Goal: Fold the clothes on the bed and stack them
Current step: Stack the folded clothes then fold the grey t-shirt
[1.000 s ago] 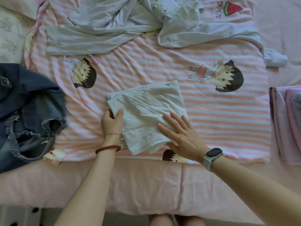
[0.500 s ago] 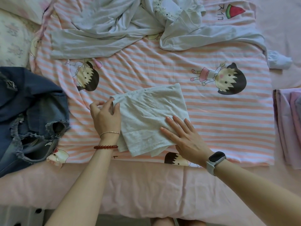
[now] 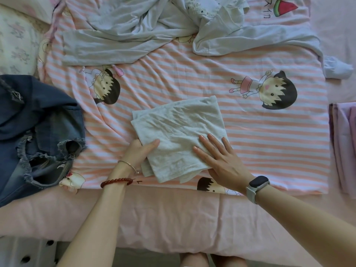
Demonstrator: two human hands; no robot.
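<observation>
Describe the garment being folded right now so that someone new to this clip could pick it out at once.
Start from the pink-and-white striped cartoon sheet covering the bed. Near its front edge, at centre, lies the folded white garment, with the left hand gripping its left edge and the right hand flat on it. It is the only neat rectangle here, unlike the rumpled pale clothes behind and the denim at left.

Both forearms showing bare, no sleeves reaching into view. Left wrist wearing two pieces: thin metal bangle (image 3: 128, 164) sitting nearer hand, string of dark red round beads (image 3: 116, 182) sitting behind it. Right wrist wearing smartwatch (image 3: 258, 183): dark rounded-rectangle screen facing up, pale grey case, pale grey band wrapping round wrist. Bare knees (image 3: 194, 259) showing at bottom edge.
</observation>
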